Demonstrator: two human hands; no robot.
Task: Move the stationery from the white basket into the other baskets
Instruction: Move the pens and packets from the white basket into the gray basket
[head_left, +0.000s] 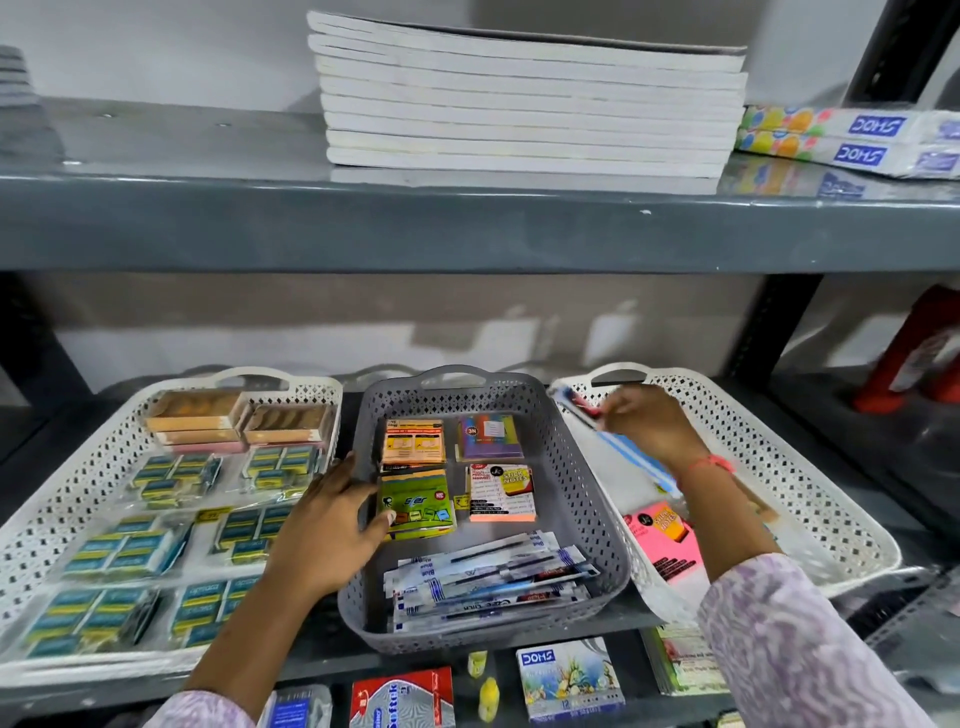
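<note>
Three baskets stand side by side on a grey shelf (467, 657). The right hand (641, 423) is inside the white basket (810, 467) at 3 o'clock of the view, near its far end, and its fingers are closed on a packet of pens (582, 408) that points toward 10 o'clock; the packet is blurred. A pink pad of sticky notes (662, 540) lies in the same basket, at 6 o'clock from this hand and apart from it, beside the forearm. The left hand (332, 525) lies over the left wall of the grey basket (587, 519) in the middle, fingers spread narrow, and its thumb touches a green pad (418, 506) inside. More pads and pen packets (488, 579) lie in that basket. The other white basket (72, 488), at 9 o'clock, holds small boxes (124, 545).
</note>
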